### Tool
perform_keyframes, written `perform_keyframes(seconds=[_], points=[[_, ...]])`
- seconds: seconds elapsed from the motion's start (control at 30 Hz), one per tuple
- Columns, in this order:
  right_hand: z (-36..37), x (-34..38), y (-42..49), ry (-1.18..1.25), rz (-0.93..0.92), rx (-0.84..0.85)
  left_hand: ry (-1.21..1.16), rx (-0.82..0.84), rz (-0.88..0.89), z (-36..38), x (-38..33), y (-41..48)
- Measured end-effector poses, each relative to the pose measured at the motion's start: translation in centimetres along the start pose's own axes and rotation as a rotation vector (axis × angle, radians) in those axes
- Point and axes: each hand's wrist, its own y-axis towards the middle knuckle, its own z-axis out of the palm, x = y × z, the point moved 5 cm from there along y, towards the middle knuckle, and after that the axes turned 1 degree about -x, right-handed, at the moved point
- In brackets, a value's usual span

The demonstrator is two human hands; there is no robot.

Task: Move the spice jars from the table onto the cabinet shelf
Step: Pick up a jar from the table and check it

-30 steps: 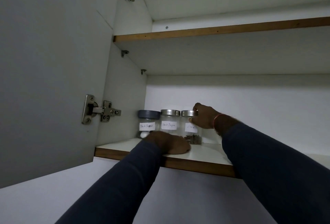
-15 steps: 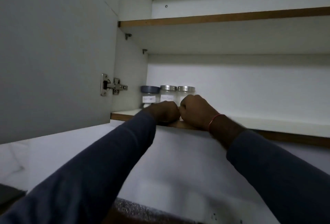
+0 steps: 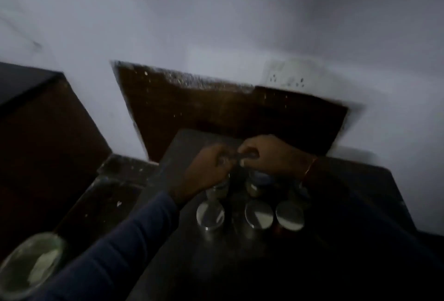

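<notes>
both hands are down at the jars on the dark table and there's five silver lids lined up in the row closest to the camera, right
Not quite. The head view shows three silver lids in the row nearest the camera, not five: left lid, middle lid, right lid. The rest holds: the left hand and right hand are down at the jars on the dark table, though blur hides what they grip.

Head camera looks steeply down, close above the dark table (image 3: 360, 180)

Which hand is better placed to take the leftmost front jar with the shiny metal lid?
Left, probably. The left hand hovers just behind the leftmost metal-lidded jar, while the right hand is farther right, above the back jars.
</notes>
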Motion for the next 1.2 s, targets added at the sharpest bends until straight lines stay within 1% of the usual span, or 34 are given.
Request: perform_keyframes(seconds=[0.07,0.13,0.17,0.2,0.27,0.33,0.47,0.53,0.6,0.63,0.7,0.8,0.87,0.93,1.03,1.2], points=[[5.5,-2.7,-2.3,0.067,0.145,0.089,-0.006,-0.002,-0.127,3.8,4.2,-4.9],[9.3,-4.6,-4.6,0.231,0.259,0.127,0.029,-0.025,-0.230,5.9,7.2,-8.4],[11.0,-5.4,-5.5,0.283,0.294,0.139,0.043,-0.011,-0.289,6.8,8.4,-9.6],[12.2,-5.8,-6.1,0.278,0.297,0.142,0.065,0.024,-0.336,7.5,9.3,-10.3],[14.6,-6.4,-6.6,0.134,0.261,0.150,0.144,0.128,-0.391,8.9,10.4,-10.8],[16.6,-7.0,-6.7,-0.052,0.237,0.151,0.236,0.198,-0.406,10.1,10.7,-10.8],[18.3,-8.1,-6.4,-0.256,0.218,0.119,0.331,0.155,-0.329,11.1,10.5,-10.4],[18.1,-8.3,-6.2,-0.210,0.173,0.082,0.359,0.181,-0.351,11.2,10.3,-10.2],[17.0,-8.7,-6.3,0.022,0.148,0.057,0.383,0.150,-0.323,10.9,9.2,-9.8],[16.0,-8.9,-6.4,0.154,0.136,0.044,0.340,0.103,-0.288,10.5,8.1,-9.6],[13.4,-9.1,-6.1,0.365,0.082,0.015,0.112,0.028,-0.261,9.6,5.8,-9.3],[8.4,-8.8,-5.4,0.629,0.021,-0.014,-0.298,0.038,-0.305,8.8,1.9,-9.5],[5.7,-8.6,-4.7,0.714,0.013,-0.062,-0.464,0.029,-0.302,8.9,-0.2,-9.7],[3.8,-8.3,-4.4,0.743,0.021,-0.101,-0.527,-0.041,-0.290,8.9,-2.0,-9.7],[2.4,-8.0,-4.3,0.713,0.048,-0.136,-0.565,-0.127,-0.311,9.1,-3.5,-9.4],[2.0,-7.5,-4.6,0.718,0.053,-0.185,-0.593,-0.157,-0.330,9.2,-4.4,-9.4]])
